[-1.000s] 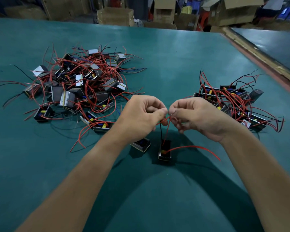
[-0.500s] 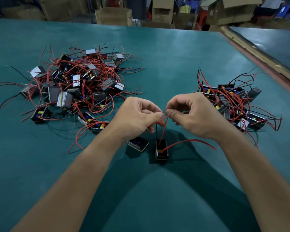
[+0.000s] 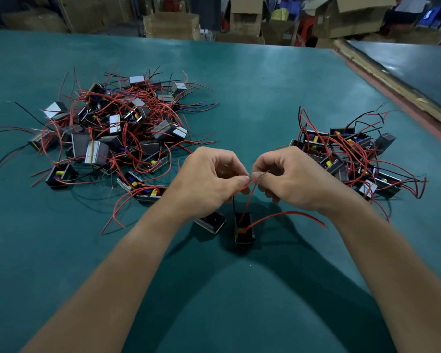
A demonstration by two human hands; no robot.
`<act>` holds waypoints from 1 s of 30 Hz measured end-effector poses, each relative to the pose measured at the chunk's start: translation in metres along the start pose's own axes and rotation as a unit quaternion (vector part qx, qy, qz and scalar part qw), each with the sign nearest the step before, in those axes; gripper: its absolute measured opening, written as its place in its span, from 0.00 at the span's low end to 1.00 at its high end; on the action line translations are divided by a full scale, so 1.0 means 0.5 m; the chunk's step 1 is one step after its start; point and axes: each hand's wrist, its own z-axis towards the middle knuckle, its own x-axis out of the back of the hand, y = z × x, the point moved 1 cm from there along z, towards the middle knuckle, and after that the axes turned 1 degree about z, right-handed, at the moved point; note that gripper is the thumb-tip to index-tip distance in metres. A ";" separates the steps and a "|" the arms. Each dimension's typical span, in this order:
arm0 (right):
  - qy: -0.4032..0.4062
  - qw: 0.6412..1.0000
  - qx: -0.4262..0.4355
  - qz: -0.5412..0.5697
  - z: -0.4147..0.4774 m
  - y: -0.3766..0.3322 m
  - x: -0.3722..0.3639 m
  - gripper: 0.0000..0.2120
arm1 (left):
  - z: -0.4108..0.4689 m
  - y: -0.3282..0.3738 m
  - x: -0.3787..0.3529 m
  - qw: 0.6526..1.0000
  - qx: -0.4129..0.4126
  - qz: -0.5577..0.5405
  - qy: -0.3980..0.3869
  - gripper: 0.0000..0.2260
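Thumb and forefinger of left hand [image 3: 209,182] and right hand [image 3: 293,179] pinch the red lead [image 3: 247,197] near its bare tip. It rises from the transformer [image 3: 244,229] on the table [image 3: 265,103] below. Judgement: twisting underway; small right pile [image 3: 346,159] probably done, larger left pile [image 3: 112,133] waiting.

Small-parts assembly workshop, warehouse-like. Large green tabletop [image 3: 265,98]. On its left half sits a loose heap of small transformer units [image 3: 117,133] trailing red and black wires. On its right half is a smaller heap [image 3: 346,154] of the same. Near its front middle, left hand [image 3: 209,179] and right hand [image 3: 290,177] pinch the wire leads [image 3: 247,197] of one unit [image 3: 244,231]: manual bench work. Beyond its far edge are stacked cardboard boxes [image 3: 171,25]. Off its right edge stands a second table [image 3: 418,70].
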 end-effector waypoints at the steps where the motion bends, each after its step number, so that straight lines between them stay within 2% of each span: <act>1: -0.016 1.000 -0.013 0.006 -0.002 -0.002 0.000 0.14 | -0.001 -0.001 -0.001 1.000 -0.012 0.013 -0.007 0.05; 5: -0.064 0.986 -0.087 0.124 -0.006 -0.007 0.008 0.16 | -0.004 -0.001 -0.002 0.998 -0.056 0.010 -0.017 0.06; 8: -0.096 0.969 -0.140 0.178 -0.009 -0.007 0.017 0.15 | -0.003 0.000 -0.005 0.998 -0.056 0.001 -0.013 0.05; 13: -0.016 0.975 -0.106 0.194 -0.005 -0.011 0.010 0.11 | 0.003 0.003 0.000 0.999 -0.023 -0.020 0.036 0.06; 15: -0.002 0.973 -0.110 0.203 -0.002 -0.012 0.011 0.12 | 0.006 0.004 0.004 0.997 -0.005 -0.042 0.067 0.08; 17: -0.021 0.975 -0.125 0.184 -0.002 -0.013 0.012 0.14 | 0.007 0.006 0.007 0.994 0.014 -0.061 0.092 0.08; 20: -0.111 0.974 -0.133 0.145 -0.009 -0.015 0.001 0.15 | 0.007 0.008 0.009 0.989 0.042 -0.091 0.111 0.07; 24: -0.210 0.967 -0.107 0.099 -0.021 -0.019 -0.016 0.09 | 0.008 0.012 0.010 0.984 0.060 -0.123 0.113 0.07; 26: -0.215 0.971 -0.073 0.068 -0.023 -0.020 -0.016 0.06 | 0.009 0.013 0.011 0.982 0.059 -0.140 0.112 0.07; 30: -0.134 0.988 -0.002 -0.070 -0.020 -0.022 -0.027 0.19 | 0.009 0.013 0.012 0.977 0.050 -0.170 0.115 0.07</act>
